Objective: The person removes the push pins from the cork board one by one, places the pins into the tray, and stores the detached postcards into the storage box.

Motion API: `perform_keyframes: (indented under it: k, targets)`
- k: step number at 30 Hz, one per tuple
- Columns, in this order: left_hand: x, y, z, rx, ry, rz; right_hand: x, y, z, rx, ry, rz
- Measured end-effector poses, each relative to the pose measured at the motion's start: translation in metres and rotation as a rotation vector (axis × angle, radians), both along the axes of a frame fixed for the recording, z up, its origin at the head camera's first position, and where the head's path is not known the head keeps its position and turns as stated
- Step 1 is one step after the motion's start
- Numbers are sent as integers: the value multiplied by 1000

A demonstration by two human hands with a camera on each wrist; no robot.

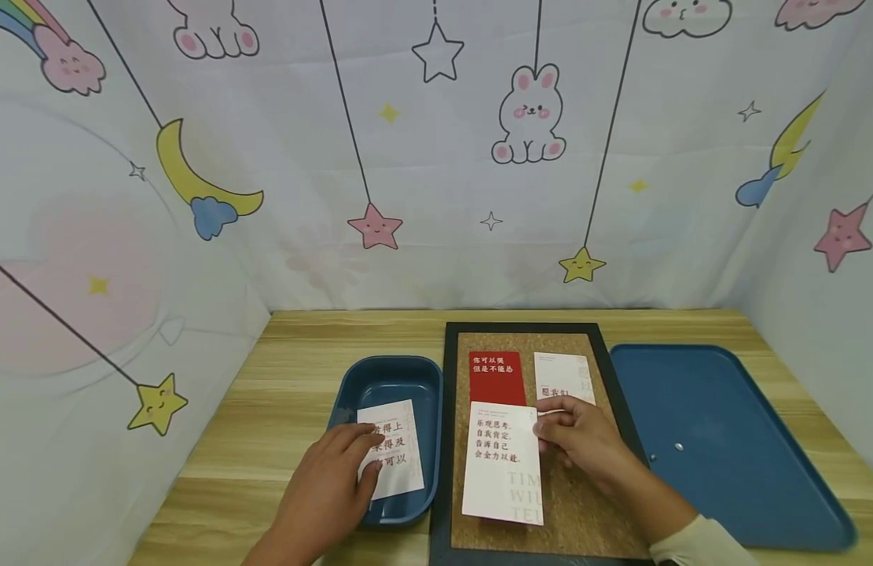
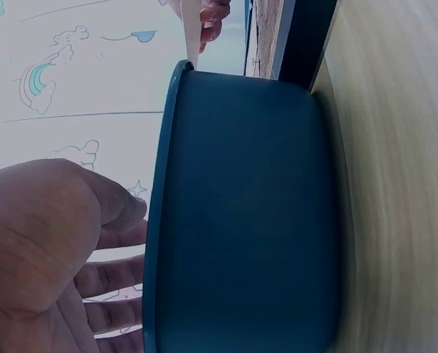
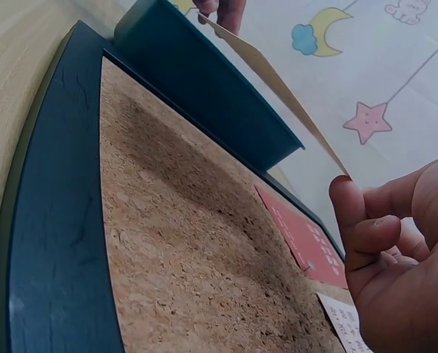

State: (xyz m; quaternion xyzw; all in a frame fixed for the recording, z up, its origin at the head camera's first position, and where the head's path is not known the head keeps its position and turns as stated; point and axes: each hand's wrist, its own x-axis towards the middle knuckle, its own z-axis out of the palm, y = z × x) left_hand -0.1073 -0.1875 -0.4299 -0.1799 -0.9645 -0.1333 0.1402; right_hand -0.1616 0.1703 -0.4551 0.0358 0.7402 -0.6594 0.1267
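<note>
Head camera looks down at the cork board [image 1: 585,503]; both wrist cameras sit close, sharing its frame

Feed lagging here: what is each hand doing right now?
Left hand: fingers on the white card in the small blue tray.
Right hand: pinching the tall white card.
</note>
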Motion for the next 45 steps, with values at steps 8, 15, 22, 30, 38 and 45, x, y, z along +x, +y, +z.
perform_keyframes:
  k: [8, 15, 22, 30, 38, 45]
  targets:
    - [-1, -7, 0, 41, 92, 9, -1, -3, -1, -13, 2, 41]
    - [-1, -9, 1, 59, 45, 142, -1, -7, 0, -19, -4, 36]
    - [-4, -13, -2, 97, 58, 193, -2, -8, 0, -16, 1, 44]
    - [-3, -15, -1, 119, 21, 261, -1, -9, -1, -16, -4, 52]
    - [-5, -18, -1, 139, -55, 334, -1, -11, -1, -5, -3, 39]
    - [-7, -22, -3, 154, -88, 370, -1, -13, 0, -17, -8, 47]
